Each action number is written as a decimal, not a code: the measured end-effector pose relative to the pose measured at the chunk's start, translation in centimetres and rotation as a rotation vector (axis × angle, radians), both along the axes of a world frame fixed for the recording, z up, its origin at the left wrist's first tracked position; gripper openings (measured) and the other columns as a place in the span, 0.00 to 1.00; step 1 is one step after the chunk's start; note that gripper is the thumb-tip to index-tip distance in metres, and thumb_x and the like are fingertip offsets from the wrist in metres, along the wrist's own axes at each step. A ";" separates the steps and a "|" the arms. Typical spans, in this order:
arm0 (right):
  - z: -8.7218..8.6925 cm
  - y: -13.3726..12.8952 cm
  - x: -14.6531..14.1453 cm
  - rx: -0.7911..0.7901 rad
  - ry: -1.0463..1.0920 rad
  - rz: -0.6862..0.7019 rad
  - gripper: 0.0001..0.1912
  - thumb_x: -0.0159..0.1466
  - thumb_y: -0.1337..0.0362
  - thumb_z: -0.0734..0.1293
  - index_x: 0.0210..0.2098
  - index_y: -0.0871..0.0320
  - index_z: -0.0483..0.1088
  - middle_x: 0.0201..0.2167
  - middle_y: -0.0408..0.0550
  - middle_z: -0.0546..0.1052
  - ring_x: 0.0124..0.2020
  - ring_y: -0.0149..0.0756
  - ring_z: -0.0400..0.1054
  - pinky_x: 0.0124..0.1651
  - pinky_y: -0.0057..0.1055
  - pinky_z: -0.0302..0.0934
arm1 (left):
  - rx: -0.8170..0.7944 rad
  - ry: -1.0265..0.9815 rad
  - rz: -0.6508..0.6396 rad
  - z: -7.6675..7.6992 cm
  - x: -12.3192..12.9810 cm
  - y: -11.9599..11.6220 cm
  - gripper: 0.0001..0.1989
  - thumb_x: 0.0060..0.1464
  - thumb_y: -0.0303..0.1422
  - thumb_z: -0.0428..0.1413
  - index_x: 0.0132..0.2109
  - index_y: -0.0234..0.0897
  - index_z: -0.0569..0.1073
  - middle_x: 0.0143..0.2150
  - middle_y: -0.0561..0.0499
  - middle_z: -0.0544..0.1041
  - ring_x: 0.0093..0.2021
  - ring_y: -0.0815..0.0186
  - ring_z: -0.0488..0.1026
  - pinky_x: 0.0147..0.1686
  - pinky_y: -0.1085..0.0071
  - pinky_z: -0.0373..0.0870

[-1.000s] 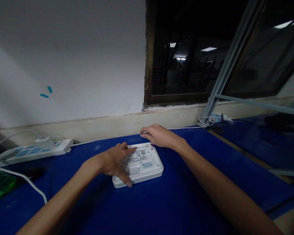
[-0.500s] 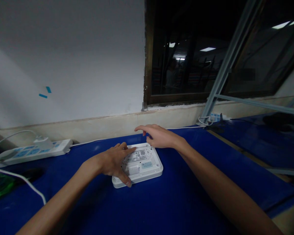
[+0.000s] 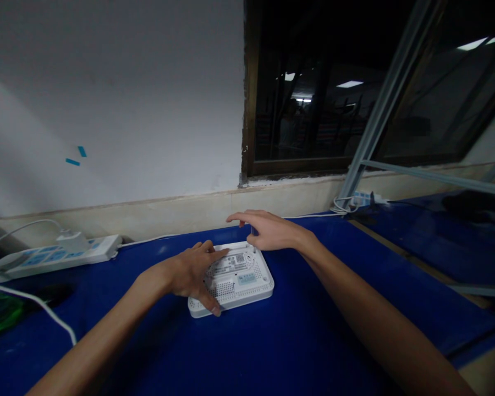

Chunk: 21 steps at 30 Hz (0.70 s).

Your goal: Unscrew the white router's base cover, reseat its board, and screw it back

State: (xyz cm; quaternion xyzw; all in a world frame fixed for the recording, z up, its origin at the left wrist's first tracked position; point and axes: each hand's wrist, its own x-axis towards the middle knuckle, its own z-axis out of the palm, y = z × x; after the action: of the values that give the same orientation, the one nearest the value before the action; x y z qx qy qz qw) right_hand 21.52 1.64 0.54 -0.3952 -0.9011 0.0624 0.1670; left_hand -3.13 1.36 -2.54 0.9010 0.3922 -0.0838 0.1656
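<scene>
A white router (image 3: pixel 253 290) lies on the blue tabletop (image 3: pixel 247 352) with its underside up, showing vent holes, a printed label and a pale blue sticker. My left hand (image 3: pixel 194 270) is spread across its left half, gripping it with the thumb over the near edge and the fingers toward the far edge. At the far right corner is my right hand (image 3: pixel 270 228), its index finger stretched out to the left and its thumb apart and low beside the corner. No held object shows clearly in the right hand; its other fingers are partly hidden.
At the left, a white power strip (image 3: pixel 106 248) carries a plugged-in adapter (image 3: pixel 73 241) and a white cable (image 3: pixel 51 311). Green material (image 3: pixel 2 316) lies at the left edge. A metal frame post (image 3: pixel 365 143) stands at the right before a dark window (image 3: pixel 313 110).
The right thumb and fingers have shifted slightly, and a gap now shows between them. The router has moved very slightly left; my left hand stays on it.
</scene>
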 end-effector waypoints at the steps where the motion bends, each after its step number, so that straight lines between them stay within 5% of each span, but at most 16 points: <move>1: -0.1 0.1 0.0 0.007 -0.006 -0.030 0.25 0.62 0.68 0.64 0.59 0.55 0.68 0.48 0.53 0.78 0.48 0.43 0.71 0.48 0.36 0.61 | -0.002 0.004 0.003 0.1 0.0 0.0 0.62 0.30 0.60 0.64 0.71 0.49 0.52 0.62 0.42 0.62 0.60 0.40 0.62 0.56 0.51 0.63; 5: -0.3 0.4 0.0 -0.010 -0.040 -0.068 0.16 0.69 0.62 0.60 0.47 0.59 0.76 0.38 0.54 0.81 0.41 0.42 0.73 0.46 0.35 0.61 | -0.020 0.001 0.010 0.3 0.1 -0.2 0.61 0.30 0.59 0.64 0.71 0.48 0.52 0.62 0.41 0.63 0.59 0.42 0.62 0.56 0.52 0.63; 11: 0.3 -0.2 0.2 -0.033 -0.023 0.036 0.32 0.59 0.73 0.64 0.62 0.52 0.63 0.49 0.50 0.77 0.49 0.40 0.70 0.49 0.32 0.61 | -0.024 -0.023 0.002 0.2 0.0 -0.1 0.61 0.29 0.60 0.64 0.70 0.49 0.52 0.60 0.43 0.64 0.58 0.43 0.64 0.55 0.54 0.63; 15: 0.0 0.2 0.1 -0.002 -0.035 -0.087 0.13 0.66 0.59 0.64 0.46 0.56 0.76 0.37 0.51 0.80 0.39 0.40 0.73 0.43 0.33 0.61 | -0.029 -0.012 0.009 0.1 0.0 -0.1 0.61 0.30 0.59 0.64 0.71 0.50 0.51 0.61 0.43 0.64 0.59 0.41 0.63 0.56 0.52 0.63; 17: -0.1 0.5 0.2 -0.026 -0.039 -0.091 0.16 0.69 0.58 0.60 0.40 0.57 0.78 0.32 0.51 0.80 0.35 0.39 0.73 0.42 0.33 0.60 | -0.042 -0.009 0.018 0.2 0.1 -0.1 0.62 0.30 0.58 0.65 0.71 0.48 0.51 0.62 0.42 0.63 0.59 0.41 0.62 0.56 0.51 0.62; 21: 0.1 0.5 0.6 -0.050 0.014 0.000 0.25 0.63 0.72 0.60 0.59 0.55 0.69 0.42 0.50 0.80 0.42 0.38 0.72 0.43 0.31 0.61 | -0.045 -0.004 0.024 0.5 0.2 -0.3 0.62 0.30 0.57 0.66 0.71 0.47 0.51 0.62 0.42 0.63 0.59 0.41 0.62 0.56 0.52 0.63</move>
State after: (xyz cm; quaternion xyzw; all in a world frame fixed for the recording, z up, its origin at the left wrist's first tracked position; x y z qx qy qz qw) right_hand 22.10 2.15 0.69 -0.3989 -0.8980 0.0878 0.1634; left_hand -2.94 1.09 -2.09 0.8924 0.4008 -0.0888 0.1875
